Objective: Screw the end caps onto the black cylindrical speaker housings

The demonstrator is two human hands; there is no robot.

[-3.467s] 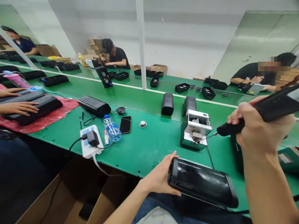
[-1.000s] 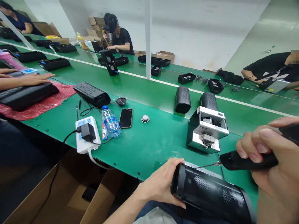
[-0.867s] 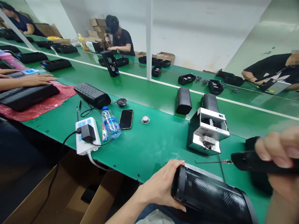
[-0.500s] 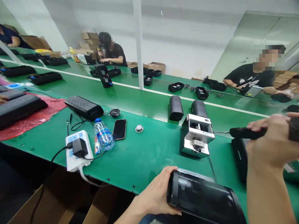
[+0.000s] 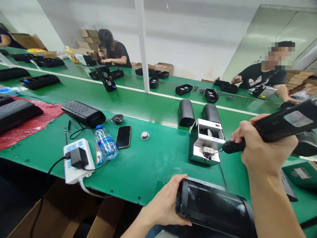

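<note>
My left hand [image 5: 170, 201] grips the left end of a black speaker housing [image 5: 215, 205] at the table's front edge, thumb and fingers wrapped round its end. In my right hand [image 5: 262, 148] is a black electric screwdriver [image 5: 284, 122], its thin bit pointing left. The bit's tip reaches the front of a silver and black screw feeder [image 5: 206, 145], at the small metal block there. Whether a screw sits on the tip is too small to tell. Two black speaker housings [image 5: 186, 113] stand just behind the feeder.
A round silver part [image 5: 145, 135], a phone [image 5: 123, 137], a water bottle [image 5: 106, 142] and a white power strip [image 5: 78, 162] lie to the left. A black speaker [image 5: 83, 112] rests behind them. Two co-workers [image 5: 115, 49] sit across the green table. A white post [image 5: 142, 46] rises mid-table.
My right hand has moved left with the electric screwdriver, bringing its bit from beside the screw feeder to its front block. My left hand still holds the speaker housing.
</note>
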